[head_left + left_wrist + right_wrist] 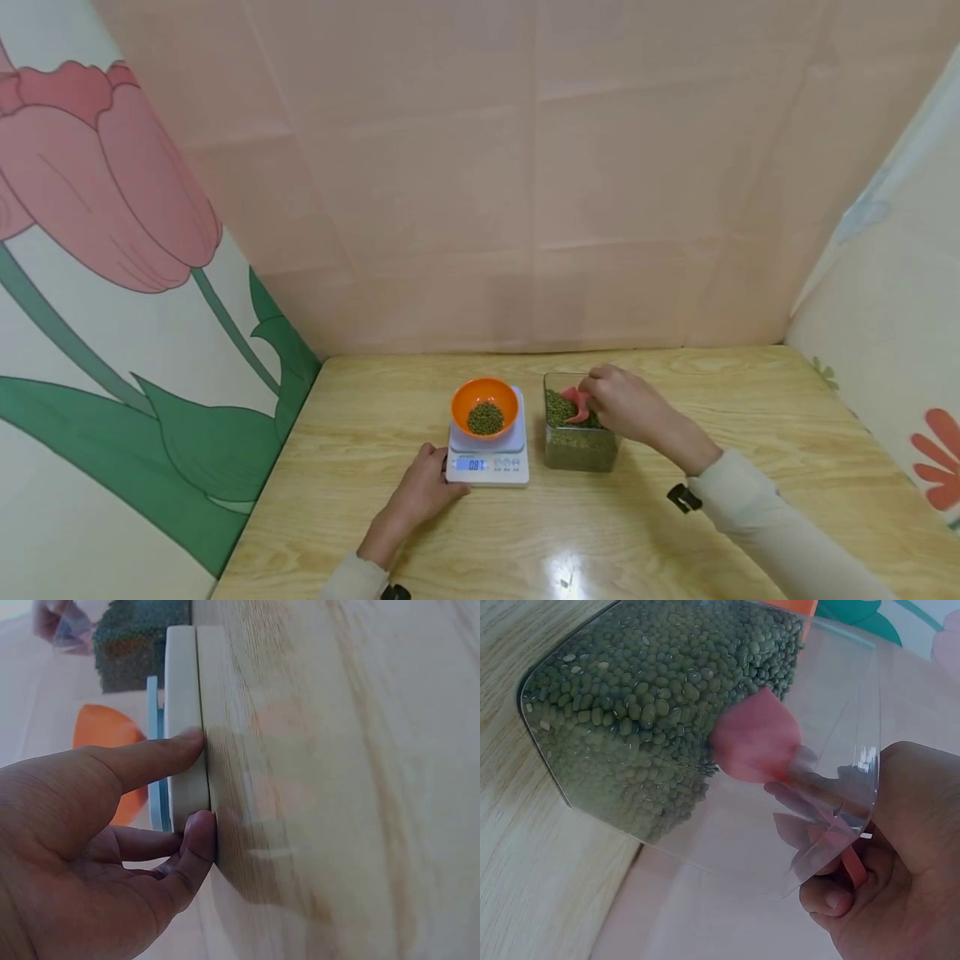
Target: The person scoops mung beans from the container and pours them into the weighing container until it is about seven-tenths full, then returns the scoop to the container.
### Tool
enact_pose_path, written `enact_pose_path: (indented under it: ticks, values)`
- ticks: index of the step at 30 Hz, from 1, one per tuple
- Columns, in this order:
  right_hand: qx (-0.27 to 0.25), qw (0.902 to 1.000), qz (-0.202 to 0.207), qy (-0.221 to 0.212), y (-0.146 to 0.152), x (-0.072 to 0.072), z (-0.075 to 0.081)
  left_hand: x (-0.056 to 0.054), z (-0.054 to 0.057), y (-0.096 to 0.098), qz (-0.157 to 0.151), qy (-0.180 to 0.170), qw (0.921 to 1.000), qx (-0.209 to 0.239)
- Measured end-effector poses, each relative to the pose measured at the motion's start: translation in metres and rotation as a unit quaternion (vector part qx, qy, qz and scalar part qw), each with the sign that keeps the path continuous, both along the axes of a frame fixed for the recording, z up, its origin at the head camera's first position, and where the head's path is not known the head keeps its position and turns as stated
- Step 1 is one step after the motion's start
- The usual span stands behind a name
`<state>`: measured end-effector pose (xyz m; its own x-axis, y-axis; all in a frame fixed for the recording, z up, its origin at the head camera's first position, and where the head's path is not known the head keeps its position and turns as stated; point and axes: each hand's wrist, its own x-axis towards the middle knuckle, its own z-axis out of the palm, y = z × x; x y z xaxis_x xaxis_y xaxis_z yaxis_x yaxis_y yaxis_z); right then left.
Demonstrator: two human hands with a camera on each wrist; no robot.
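On the table stands a white kitchen scale [487, 472] with a lit display. An orange bowl [484, 408] sits on its platform, with a small heap of green mung beans [486, 418] at the bottom. My left hand [427, 487] holds the scale's near left corner, thumb along the front edge and fingers round the side. To the right, a clear square container [581, 450] holds many more mung beans [630, 705]. My right hand [622, 404] reaches over its rim and grips the handle of a pink scoop [757, 739], whose bowl lies against the beans.
The wooden table [360, 417] meets a pink-covered wall [525, 208] at the back. A wall with painted tulips [112, 183] borders the left, and another with a red flower [937, 458] the right. A narrow gap separates scale and container.
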<state>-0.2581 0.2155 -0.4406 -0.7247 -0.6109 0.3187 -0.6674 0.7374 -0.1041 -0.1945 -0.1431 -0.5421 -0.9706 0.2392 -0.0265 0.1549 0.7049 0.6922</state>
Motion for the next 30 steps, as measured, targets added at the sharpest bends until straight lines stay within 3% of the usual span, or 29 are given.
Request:
enact_pose_path:
  ticks: [30]
  values:
    - [-0.005,0.9998,-0.002,-0.020,0.0042,-0.0028,-0.0007,0.0007,0.0018,-0.0001,-0.006,-0.007,1.0000,0.002]
